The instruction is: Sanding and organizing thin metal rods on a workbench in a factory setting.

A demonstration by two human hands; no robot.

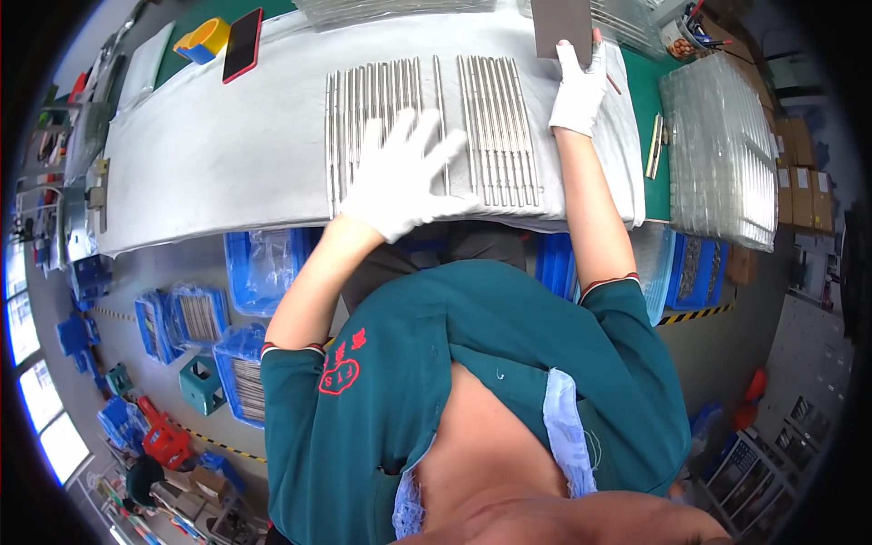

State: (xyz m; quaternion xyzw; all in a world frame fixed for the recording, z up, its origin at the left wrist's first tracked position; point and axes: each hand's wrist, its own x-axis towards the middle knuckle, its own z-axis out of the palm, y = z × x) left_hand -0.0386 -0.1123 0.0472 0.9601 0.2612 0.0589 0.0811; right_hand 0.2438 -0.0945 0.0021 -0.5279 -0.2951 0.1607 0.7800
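Observation:
Slim metal rods [495,127] lie side by side on a pale cloth [218,163], in two groups with a single rod [440,100] between them. My left hand [404,177], in a white glove, is spread open over the left group of rods [372,86] and hides their near parts. Whether its palm touches them I cannot tell. Further right, my white-gloved right hand [579,95] is closed on the near edge of a flat grey-brown rectangular sheet [561,27]. Some fingertips of the right glove look uncovered.
A phone [242,45] and a yellow-and-blue tape dispenser [203,40] sit at the far left. Stacked clear plastic trays [718,150] stand at the right, beside a cutter-like tool [654,145]. Blue bins [263,272] stand below the table edge.

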